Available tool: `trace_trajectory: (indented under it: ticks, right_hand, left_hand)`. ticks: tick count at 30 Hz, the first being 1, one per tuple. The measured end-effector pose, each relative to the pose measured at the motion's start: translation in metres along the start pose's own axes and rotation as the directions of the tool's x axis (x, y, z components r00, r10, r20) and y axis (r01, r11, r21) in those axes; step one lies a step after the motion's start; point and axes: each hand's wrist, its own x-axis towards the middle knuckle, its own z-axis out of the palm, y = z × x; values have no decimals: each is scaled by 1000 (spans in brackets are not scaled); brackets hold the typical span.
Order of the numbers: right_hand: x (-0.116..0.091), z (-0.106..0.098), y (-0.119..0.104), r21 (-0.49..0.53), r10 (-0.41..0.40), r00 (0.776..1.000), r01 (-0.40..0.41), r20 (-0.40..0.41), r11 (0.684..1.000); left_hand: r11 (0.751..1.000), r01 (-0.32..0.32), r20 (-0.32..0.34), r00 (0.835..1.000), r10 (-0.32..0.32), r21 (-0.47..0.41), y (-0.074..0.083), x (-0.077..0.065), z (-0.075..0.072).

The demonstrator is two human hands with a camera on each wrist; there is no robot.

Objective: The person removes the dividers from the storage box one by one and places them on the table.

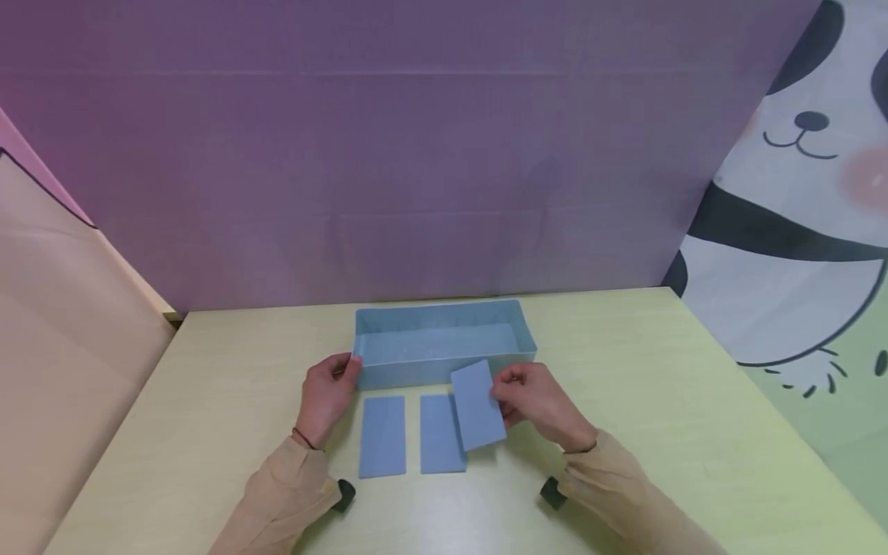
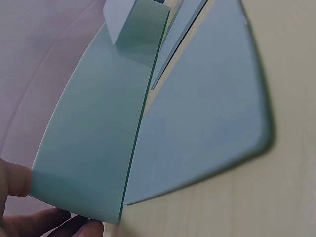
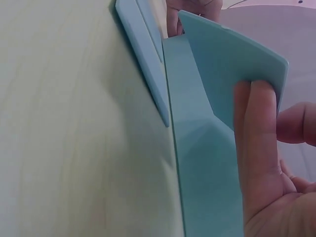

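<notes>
A long, shallow, light-blue box (image 1: pixel 402 375) stands near the back of the table, and its visible floor is bare. My left hand (image 1: pixel 328 397) grips its front left corner, thumb at the rim and fingers around the end. Between the thumb and fingers of my right hand (image 1: pixel 534 401) is a flat blue rectangular panel (image 1: pixel 479 406), pinched by its right edge. That panel is tilted and raised in front of the box's front wall (image 3: pixel 202 177). Two similar panels lie flat before the box: a left panel (image 1: pixel 383 437) and a right panel (image 1: pixel 438 443), partly hidden by the held one.
The pale wooden table (image 1: pixel 624 354) extends to both sides of the box. A purple backdrop (image 1: pixel 430 154) rises right behind its back edge. A panda-printed sheet (image 1: pixel 784 301) hangs at the right, and a pale pinkish sheet (image 1: pixel 62 347) at the left.
</notes>
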Motion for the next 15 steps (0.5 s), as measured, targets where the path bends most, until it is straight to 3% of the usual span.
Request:
trace_trajectory:
  ticks: [15]
  right_hand:
    - [-5, -7, 10, -1, 66, 997, -66, -27, 998]
  left_hand:
    - [1000, 20, 5, 1000, -20, 2, 2, -1, 0]
